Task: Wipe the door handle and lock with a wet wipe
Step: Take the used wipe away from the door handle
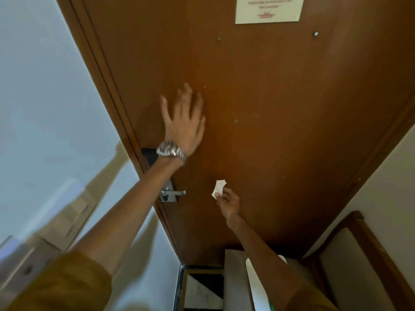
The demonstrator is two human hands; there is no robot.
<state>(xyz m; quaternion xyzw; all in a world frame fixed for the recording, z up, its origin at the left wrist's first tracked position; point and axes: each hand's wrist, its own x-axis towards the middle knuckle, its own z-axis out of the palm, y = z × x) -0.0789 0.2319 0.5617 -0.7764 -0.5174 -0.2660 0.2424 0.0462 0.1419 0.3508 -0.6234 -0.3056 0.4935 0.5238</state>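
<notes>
A brown wooden door [269, 108] fills the view. On its left edge a silver lever handle [176, 192] sticks out of a metal lock plate [168, 194], with a black card-reader panel [149, 156] above it, partly hidden by my forearm. My left hand [184, 122], a metal watch on its wrist, is spread flat against the door above the lock, fingers apart. My right hand [228, 202] pinches a small folded white wet wipe [219, 187] a short way right of the handle, not touching it.
A paper notice [269, 9] hangs at the door's top, with two small screws below it. The white wall [45, 97] is at the left. A cushioned wooden seat [350, 254] stands at the lower right, near the door's foot.
</notes>
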